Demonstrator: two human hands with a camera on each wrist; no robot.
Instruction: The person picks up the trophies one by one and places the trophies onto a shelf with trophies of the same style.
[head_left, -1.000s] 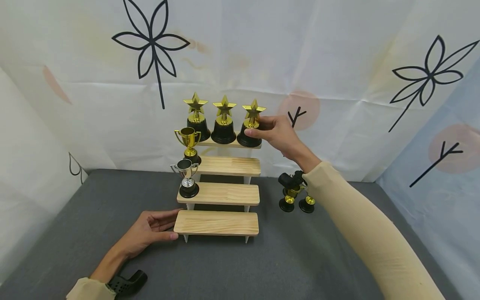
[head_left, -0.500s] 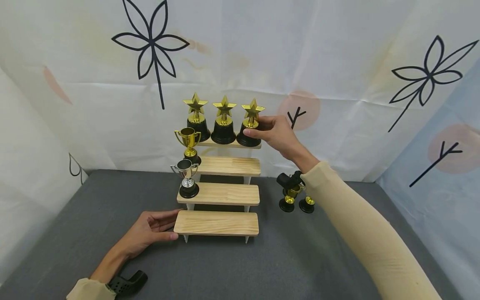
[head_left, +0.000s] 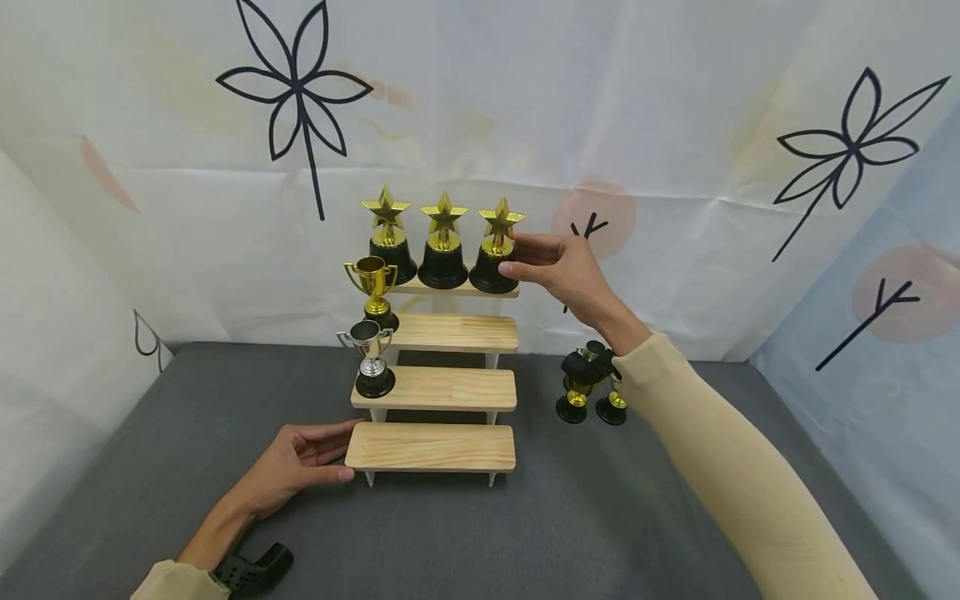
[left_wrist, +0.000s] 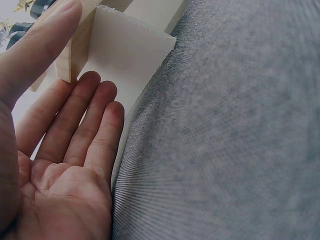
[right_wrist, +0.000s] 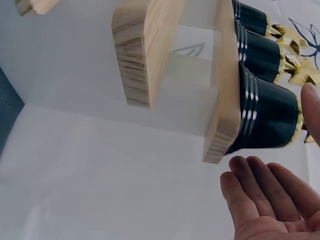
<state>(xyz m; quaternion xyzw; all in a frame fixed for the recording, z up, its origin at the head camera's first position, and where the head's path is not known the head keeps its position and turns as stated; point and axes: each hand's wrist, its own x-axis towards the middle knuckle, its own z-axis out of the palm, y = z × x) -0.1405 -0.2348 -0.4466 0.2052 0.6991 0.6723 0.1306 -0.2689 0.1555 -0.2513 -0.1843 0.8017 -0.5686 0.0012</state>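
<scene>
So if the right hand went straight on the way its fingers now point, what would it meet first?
Most likely the rightmost star trophy, at its black base; a slight gap shows at the fingertips, though depth is unclear.

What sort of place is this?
Probably a small staged corner, perhaps for filming: a creased, printed backdrop, a grey table before it, and a stepped stand bearing trophies.
</scene>
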